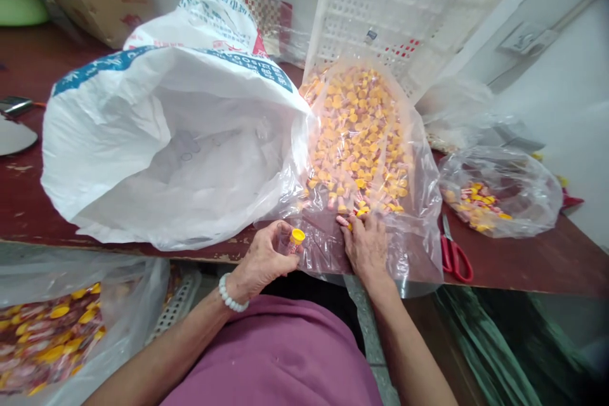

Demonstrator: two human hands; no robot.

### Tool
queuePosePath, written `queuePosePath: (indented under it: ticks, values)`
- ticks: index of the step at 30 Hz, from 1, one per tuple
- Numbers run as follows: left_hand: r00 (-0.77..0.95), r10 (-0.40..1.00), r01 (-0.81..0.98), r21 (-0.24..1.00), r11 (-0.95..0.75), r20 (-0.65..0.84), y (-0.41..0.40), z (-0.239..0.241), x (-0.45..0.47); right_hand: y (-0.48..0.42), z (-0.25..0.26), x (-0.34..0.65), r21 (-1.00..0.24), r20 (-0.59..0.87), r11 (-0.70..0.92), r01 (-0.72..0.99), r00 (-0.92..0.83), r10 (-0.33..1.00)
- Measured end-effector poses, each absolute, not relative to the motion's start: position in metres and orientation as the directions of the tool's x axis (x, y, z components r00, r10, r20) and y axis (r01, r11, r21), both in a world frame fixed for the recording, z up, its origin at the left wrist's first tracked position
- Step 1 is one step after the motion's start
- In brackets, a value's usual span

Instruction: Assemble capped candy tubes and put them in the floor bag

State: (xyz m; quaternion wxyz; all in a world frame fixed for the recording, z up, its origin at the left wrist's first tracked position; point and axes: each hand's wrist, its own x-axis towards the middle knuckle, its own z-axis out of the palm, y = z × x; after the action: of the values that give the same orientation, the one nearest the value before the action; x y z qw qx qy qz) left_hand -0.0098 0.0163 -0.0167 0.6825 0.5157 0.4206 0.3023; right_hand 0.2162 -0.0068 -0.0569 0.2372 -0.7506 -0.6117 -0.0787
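My left hand (266, 250), with a pale bead bracelet at the wrist, holds a small pink-patterned tube with a round yellow top (297, 238) upright between thumb and fingers. My right hand (368, 244) lies at the near mouth of a clear plastic bag (421, 203), fingers curled down at the edge of a heap of small pink pieces with yellow tops (356, 127). Between its thumb and forefinger a small pink and yellow tube (342, 221) pokes out. The fingertips are partly hidden among the pieces.
A large white woven sack (104, 120) gapes open on the left. Red-handled scissors (455, 257) and a smaller clear bag of pieces (528, 196) lie to the right. Behind leans a white plastic crate (380, 0). Another bag of pieces (52, 336) sits below, left of the table edge.
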Motion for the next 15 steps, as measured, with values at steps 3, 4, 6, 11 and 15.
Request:
queuePosePath:
  ticks: [3,4,6,11,15]
  values:
    - [0.432,0.889,0.118,0.987,0.112,-0.153,0.016,-0.018,-0.006,-0.010,-0.055,0.213,-0.299,0.407,-0.087,0.950,0.209,0.889]
    - [0.426,0.897,0.156,0.986,0.053,-0.116,0.016,-0.018,-0.005,-0.014,-0.049,0.208,-0.325,0.405,-0.057,0.944,0.193,0.894]
    - [0.424,0.904,0.243,0.969,-0.052,-0.058,0.015,-0.020,-0.004,-0.023,-0.032,0.194,-0.430,0.415,0.056,0.901,0.143,0.899]
    - [0.455,0.890,0.364,0.916,-0.168,-0.017,0.013,-0.018,-0.001,-0.044,0.009,0.162,-0.561,0.506,0.410,0.719,-0.095,0.857]
    - [0.471,0.882,0.352,0.915,-0.198,0.009,0.011,-0.014,0.002,-0.047,0.018,0.153,-0.464,0.460,0.520,0.717,-0.307,0.833]
